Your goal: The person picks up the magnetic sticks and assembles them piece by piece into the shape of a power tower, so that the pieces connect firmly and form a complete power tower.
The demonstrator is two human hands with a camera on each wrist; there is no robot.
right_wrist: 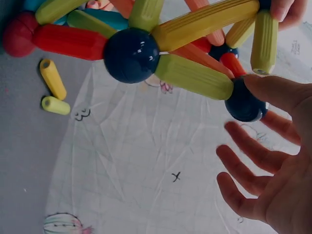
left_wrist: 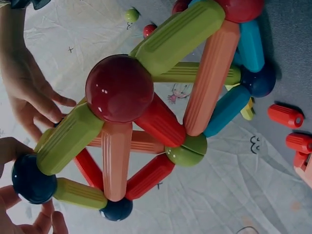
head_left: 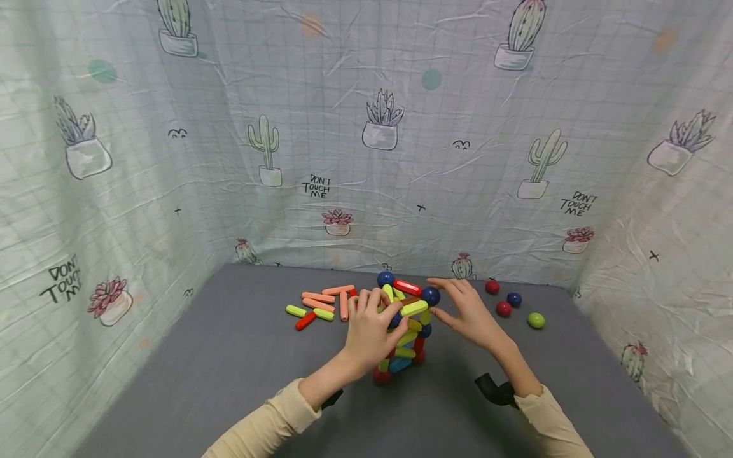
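A tower of coloured rods and balls [head_left: 406,353] stands at the middle of the table, built up in tiers. My left hand [head_left: 369,331] grips a dark blue ball [left_wrist: 34,178] at its top near corner, fingers and thumb curled round it. From that ball a yellow-green rod [right_wrist: 264,44] sticks out, its far end showing bare in the right wrist view. My right hand [head_left: 471,313] pinches another dark blue top ball [right_wrist: 245,100] between thumb and index finger, the other fingers loosely bent. A red rod [head_left: 408,287] links this ball to a third blue ball [head_left: 386,278] behind.
Left of the tower lie loose orange rods [head_left: 318,305], yellow-green rods [head_left: 296,311] and a red rod [head_left: 305,320]. At the right are red balls [head_left: 504,309], a blue ball [head_left: 514,299] and a green ball [head_left: 536,320]. A printed curtain [head_left: 424,159] encloses the grey table [head_left: 229,381].
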